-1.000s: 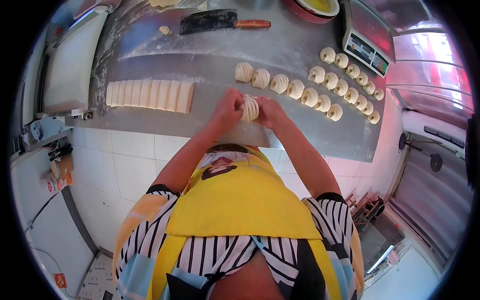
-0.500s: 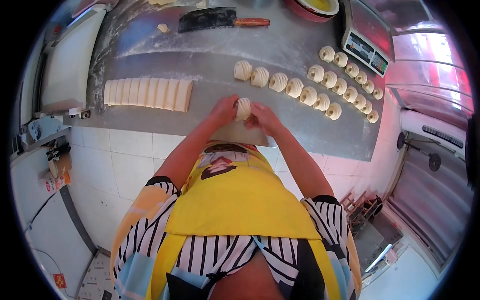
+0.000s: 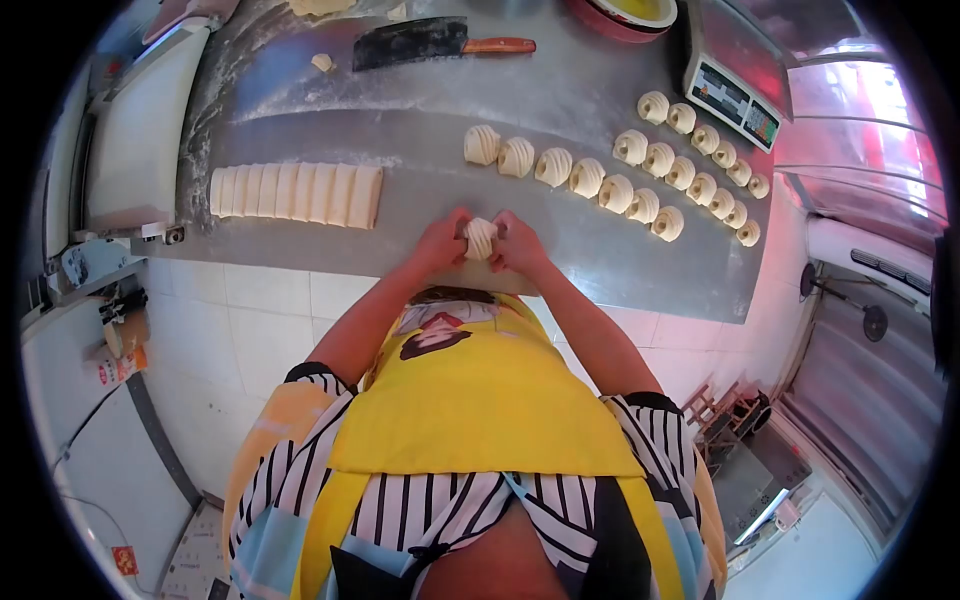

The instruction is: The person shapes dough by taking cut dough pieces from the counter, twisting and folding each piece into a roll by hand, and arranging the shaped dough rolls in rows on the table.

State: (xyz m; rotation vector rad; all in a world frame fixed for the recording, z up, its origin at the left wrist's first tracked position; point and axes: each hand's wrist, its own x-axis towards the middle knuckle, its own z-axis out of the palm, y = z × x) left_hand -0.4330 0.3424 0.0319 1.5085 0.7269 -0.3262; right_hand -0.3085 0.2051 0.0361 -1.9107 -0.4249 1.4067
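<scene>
A ridged, twisted dough roll (image 3: 480, 241) is held between my two hands near the front edge of the metal table (image 3: 420, 130). My left hand (image 3: 443, 243) grips its left side with curled fingers. On the opposite side, the fingers of my right hand (image 3: 518, 247) are closed against the roll. Farther back and to the right, shaped dough rolls (image 3: 553, 167) lie in slanting rows. To the left of my hands lies a block of dough cut into side-by-side strips (image 3: 296, 194).
A cleaver (image 3: 412, 43) with a wooden handle lies at the back, close to a small dough scrap (image 3: 322, 62). Bowls (image 3: 622, 25) and a digital scale (image 3: 733, 103) stand at the back right. A machine with a pale bed (image 3: 135, 140) borders the left side.
Both hands have shifted slightly toward the table's front edge with the dough roll. The roll has turned, and my right fingers now press closer around it.
</scene>
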